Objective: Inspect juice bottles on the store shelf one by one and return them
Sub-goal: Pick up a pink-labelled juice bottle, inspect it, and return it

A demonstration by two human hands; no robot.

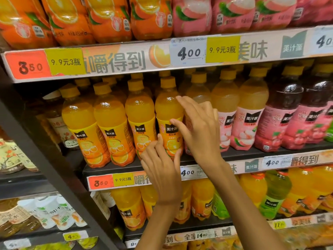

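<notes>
Bottle (169, 120) of orange juice upright on shelf (115, 167); left hand (162, 168) fingers curl around its base, right hand (198, 127) fingers spread beside it.

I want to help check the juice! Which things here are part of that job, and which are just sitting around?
Part of the job:
- orange juice bottle, on the middle shelf
- left hand, touching its label low down
- right hand, fingers reaching around its side

Just sitting around:
- peach juice bottles
- dark red juice bottles
- green bottle
- yellow price tags
</notes>
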